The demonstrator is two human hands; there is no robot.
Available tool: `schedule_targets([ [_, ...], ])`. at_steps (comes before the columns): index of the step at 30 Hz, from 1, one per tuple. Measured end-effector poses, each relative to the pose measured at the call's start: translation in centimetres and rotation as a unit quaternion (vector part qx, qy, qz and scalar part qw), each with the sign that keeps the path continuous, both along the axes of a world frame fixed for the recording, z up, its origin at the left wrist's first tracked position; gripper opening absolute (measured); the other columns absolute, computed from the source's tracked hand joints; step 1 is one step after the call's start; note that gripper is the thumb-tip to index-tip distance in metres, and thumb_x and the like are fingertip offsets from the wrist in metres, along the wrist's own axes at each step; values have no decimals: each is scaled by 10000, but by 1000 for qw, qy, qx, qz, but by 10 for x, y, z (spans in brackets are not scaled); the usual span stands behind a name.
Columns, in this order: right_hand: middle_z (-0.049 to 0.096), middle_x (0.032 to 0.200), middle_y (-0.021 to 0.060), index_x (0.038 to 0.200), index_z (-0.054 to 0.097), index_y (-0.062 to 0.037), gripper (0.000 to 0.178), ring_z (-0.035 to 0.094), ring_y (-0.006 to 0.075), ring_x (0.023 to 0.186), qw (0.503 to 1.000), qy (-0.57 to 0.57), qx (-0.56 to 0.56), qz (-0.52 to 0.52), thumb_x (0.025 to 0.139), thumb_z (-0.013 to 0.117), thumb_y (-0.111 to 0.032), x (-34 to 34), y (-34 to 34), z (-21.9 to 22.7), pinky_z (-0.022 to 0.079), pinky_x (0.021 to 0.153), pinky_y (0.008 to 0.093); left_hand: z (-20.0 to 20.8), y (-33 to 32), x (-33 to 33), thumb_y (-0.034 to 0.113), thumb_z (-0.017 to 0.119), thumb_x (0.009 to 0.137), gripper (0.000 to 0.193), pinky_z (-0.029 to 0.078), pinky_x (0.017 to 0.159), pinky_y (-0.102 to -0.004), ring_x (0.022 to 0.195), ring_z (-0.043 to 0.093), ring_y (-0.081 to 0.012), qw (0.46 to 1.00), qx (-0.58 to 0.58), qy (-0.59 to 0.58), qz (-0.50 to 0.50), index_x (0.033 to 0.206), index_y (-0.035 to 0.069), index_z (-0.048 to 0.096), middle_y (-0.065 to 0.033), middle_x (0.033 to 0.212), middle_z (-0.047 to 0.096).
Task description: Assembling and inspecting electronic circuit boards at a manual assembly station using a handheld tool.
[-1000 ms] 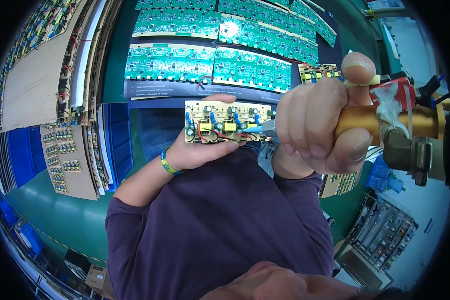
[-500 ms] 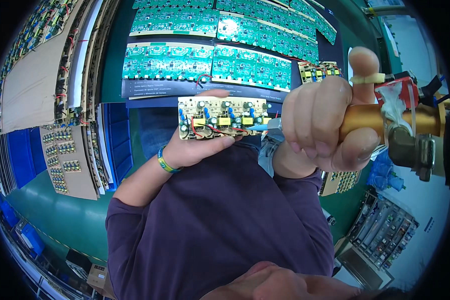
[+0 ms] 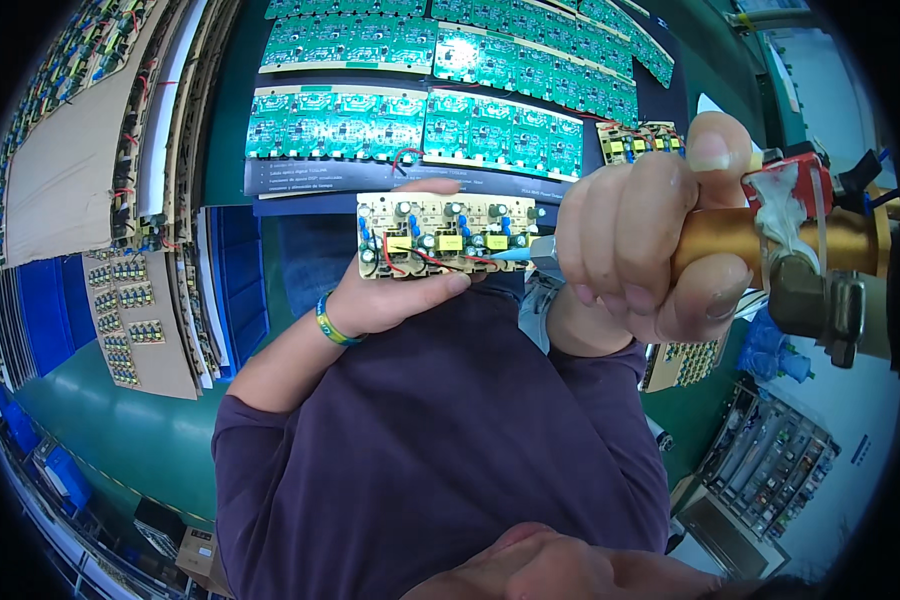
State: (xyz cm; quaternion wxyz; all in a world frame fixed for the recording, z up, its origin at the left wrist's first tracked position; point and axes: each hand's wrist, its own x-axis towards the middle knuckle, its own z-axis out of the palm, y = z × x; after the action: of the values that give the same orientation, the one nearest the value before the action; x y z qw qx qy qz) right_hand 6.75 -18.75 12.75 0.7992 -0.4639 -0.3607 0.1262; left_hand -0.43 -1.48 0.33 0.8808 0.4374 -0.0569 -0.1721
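Observation:
My left hand (image 3: 378, 303) holds a tan circuit board panel (image 3: 432, 222) from below, thumb along its near edge and fingers behind the far one. Yellow transformers, blue parts, capacitors and red and black wires stand on the board. My right hand (image 3: 625, 235) is wrapped round a gold, cylindrical dispensing gun (image 3: 718, 242) with whitish residue on its fittings. One finger presses at a small pale tab beside the gun's red part (image 3: 792, 185). The gun's pale blue nozzle (image 3: 513, 254) reaches over the board's right end, among the wires; whether it touches cannot be made out.
Rows of green circuit boards (image 3: 335, 120) lie on the dark bench ahead. Another populated board (image 3: 638, 143) is at their right. Stacked cardboard sheets with boards (image 3: 70, 165) rise at the left, near blue bins (image 3: 240, 285). A hose fitting (image 3: 850, 310) trails right.
The raised finger of my right hand has bent down and inward at the tab. My right hand and the gun have shifted very slightly left; the board is nearly still.

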Motion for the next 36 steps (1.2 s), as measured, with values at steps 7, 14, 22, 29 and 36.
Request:
schedule_targets([
  [7, 487, 613, -10, 1419, 187, -17, 709, 468, 86, 488, 1000, -18, -20, -15, 920, 586, -323, 1, 5, 2, 427, 443, 220, 1, -1, 1, -57, 662, 775, 694, 473, 922, -317, 1112, 553, -171, 1000, -26, 3, -12, 1357, 55, 301, -100, 1209, 550],
  [14, 482, 618, -9, 1415, 194, -18, 697, 459, 88, 484, 999, -24, -28, -34, 923, 581, -324, 0, 6, 3, 423, 442, 225, 1, -5, -2, -99, 632, 776, 704, 494, 904, -328, 1073, 579, -190, 999, 10, -12, -27, 1370, 62, 292, -101, 1202, 544],
  [22, 475, 618, -10, 1384, 251, -25, 635, 450, 90, 476, 998, -20, -42, -35, 927, 575, -323, 1, 9, 1, 409, 440, 227, 1, -10, -3, -86, 634, 786, 665, 456, 926, -286, 1116, 516, -120, 999, -5, -19, -44, 1359, 58, 328, -63, 1201, 537],
  [29, 465, 611, -14, 1364, 276, -40, 609, 444, 86, 471, 1000, 6, 4, -9, 923, 580, -330, 2, 14, -4, 402, 439, 224, 0, -8, -4, -78, 639, 785, 668, 452, 928, -285, 1119, 516, -123, 999, -10, -12, -51, 1361, 58, 328, -63, 1205, 537],
  [36, 462, 609, -15, 1386, 253, -28, 638, 441, 85, 472, 999, 19, 27, 9, 925, 577, -328, 2, 15, -5, 409, 442, 223, -1, -7, -5, -64, 645, 783, 667, 452, 929, -291, 1114, 524, -127, 999, 2, -20, -47, 1358, 56, 330, -69, 1206, 546],
])
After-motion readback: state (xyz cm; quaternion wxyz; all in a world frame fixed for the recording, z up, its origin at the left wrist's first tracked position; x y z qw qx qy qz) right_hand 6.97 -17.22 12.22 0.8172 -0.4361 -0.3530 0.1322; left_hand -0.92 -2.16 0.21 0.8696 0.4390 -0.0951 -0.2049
